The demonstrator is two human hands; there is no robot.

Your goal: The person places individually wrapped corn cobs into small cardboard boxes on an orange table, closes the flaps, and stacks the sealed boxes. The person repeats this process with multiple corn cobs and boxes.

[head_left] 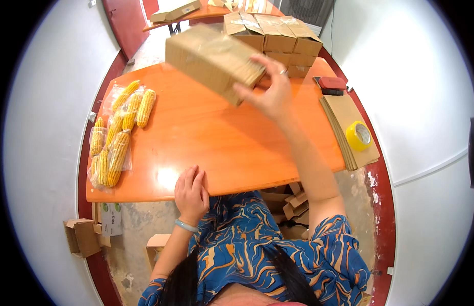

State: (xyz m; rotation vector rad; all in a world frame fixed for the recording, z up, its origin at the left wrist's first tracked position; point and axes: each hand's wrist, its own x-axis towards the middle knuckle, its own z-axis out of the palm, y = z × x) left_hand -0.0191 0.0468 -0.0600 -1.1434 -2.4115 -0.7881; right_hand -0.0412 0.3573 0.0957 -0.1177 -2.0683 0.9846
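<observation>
My right hand (273,90) grips one end of a brown cardboard box (212,57), thumb on one side and fingers over the top. The box is tilted and blurred, held above the far part of the orange table (206,145). Clear tape shines on its upper face. My left hand (191,193) rests on the table's near edge, fingers flat and holding nothing. Off to its left lie several ears of yellow corn (118,157), most of them in clear plastic bags.
Taped cardboard boxes (279,34) stand stacked at the table's far right. Flattened cardboard sheets (340,114) carry a yellow tape roll (358,136) at the right edge, near a red case (332,83). An open carton (82,237) is low at left; cardboard pieces (296,206) lie beneath the table.
</observation>
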